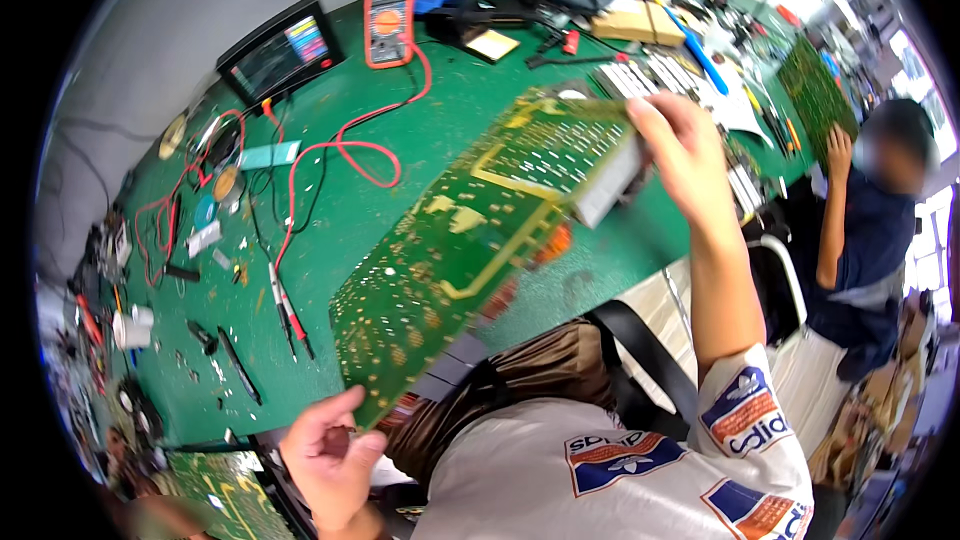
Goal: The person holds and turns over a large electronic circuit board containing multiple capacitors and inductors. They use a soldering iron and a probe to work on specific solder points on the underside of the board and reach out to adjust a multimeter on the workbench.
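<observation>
A large green circuit board (pixel 450 220) is held up slantwise over the near edge of the bench, its soldered side facing me. My right hand (pixel 685 145) grips its far right corner, thumb on top. At the near left corner, my left hand (pixel 335 455) has thumb and fingers closed about the edge. Grey block-shaped parts (pixel 608 185) jut from the underside, and an orange part (pixel 553 243) peeks out below the board. Most of the underside is hidden.
On the green bench (pixel 300 280) lie a red multimeter (pixel 389 22), its test probes (pixel 287 312) and a black pen-like tool (pixel 239 365). A screen device (pixel 281 48) stands at the back left. Another person (pixel 860 200) at right handles a second board (pixel 815 90). Another board (pixel 230 495) sits lower left.
</observation>
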Tool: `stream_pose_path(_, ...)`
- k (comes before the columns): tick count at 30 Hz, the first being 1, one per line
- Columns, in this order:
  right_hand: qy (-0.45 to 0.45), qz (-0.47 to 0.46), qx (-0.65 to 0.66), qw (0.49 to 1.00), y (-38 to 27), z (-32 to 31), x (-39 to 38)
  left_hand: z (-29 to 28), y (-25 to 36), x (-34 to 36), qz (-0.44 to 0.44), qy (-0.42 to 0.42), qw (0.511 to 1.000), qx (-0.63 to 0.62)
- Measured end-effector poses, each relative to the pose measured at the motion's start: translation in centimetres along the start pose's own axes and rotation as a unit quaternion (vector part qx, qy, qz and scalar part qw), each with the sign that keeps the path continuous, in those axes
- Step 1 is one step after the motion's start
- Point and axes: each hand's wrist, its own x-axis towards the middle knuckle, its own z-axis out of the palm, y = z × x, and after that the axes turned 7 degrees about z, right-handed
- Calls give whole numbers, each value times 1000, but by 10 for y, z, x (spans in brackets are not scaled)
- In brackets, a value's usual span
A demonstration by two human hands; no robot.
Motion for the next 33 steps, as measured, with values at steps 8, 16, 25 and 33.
stream_pose_path(8, 72, -80, -89, 990, -7, -2, 37, 3, -6, 45, 132, 48, 986, 84)
stream_pose_path(16, 26, -41, -169, 984, -21, 22, 80, 4, -10, 89, 134, 123, 982, 43)
stream_pose_path(25, -27, -33, -206, 978, -36, 37, 116, -25, -12, 126, 114, 96, 989, 18)
stream_pose_path(33, -48, -36, -212, 975, -42, 54, 133, -42, -27, 149, 153, 78, 985, 9)
